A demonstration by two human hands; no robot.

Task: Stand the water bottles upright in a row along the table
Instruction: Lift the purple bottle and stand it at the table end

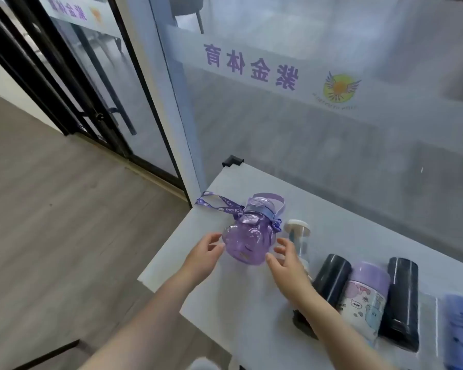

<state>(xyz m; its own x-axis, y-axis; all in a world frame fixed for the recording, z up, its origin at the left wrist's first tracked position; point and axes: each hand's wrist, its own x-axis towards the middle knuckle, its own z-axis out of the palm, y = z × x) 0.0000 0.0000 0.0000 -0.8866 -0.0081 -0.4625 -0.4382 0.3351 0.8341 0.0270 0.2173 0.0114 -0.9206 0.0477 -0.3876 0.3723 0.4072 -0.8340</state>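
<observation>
While both hands flank the purple bottle (pixel 247 240) near the tabletop's (pixel 225 297) left edge, left hand (pixel 205 253) touches it, right hand (pixel 285 259) spread just beside, steadying it upright, I judge. Other bottles (pixel 364 300) lie flat rightward.

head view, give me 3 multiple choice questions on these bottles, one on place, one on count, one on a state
1. Where does the purple bear bottle stand?
A. near the table's left end
B. on the floor
C. between the two black bottles

2. How many black bottles are on the table?
A. one
B. two
C. four

3. How are the hands?
A. both fists shut
B. both open at the bottle's sides
C. one under the table

Answers: 1 A, it stands by the left corner. 2 B, a black bottle and another flank the cartoon bottle. 3 B, left hand and right hand have spread fingers.
</observation>
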